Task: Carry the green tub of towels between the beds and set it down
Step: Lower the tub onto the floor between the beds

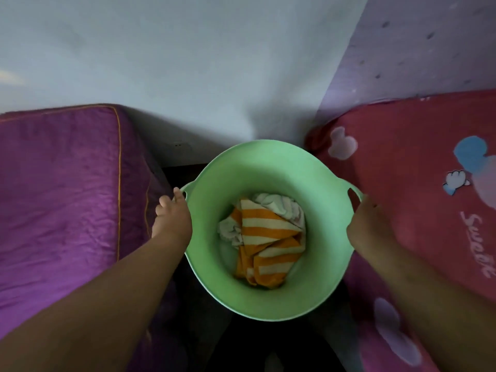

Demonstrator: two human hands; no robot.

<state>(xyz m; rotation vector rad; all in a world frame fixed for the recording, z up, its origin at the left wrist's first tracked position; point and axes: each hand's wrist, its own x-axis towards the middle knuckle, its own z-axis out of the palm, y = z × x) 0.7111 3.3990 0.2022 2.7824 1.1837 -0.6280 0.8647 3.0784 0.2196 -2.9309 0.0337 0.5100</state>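
Note:
A round green tub (214, 183) fills the middle of the head view, in the gap between two beds. Inside it lie crumpled towels (268, 237), one striped orange and white, one plain white. My left hand (173, 217) grips the tub's left handle, fingers curled around the loop. My right hand (367, 224) holds the right handle from below its slot. Whether the tub rests on the floor is hidden beneath it.
A bed with a purple cover (61, 197) stands close on the left. A bed with a red cartoon-print cover (429, 210) presses near the tub on the right. A pale wall (201, 76) with a socket (177, 145) closes the gap ahead. The dark floor (182, 175) shows between them.

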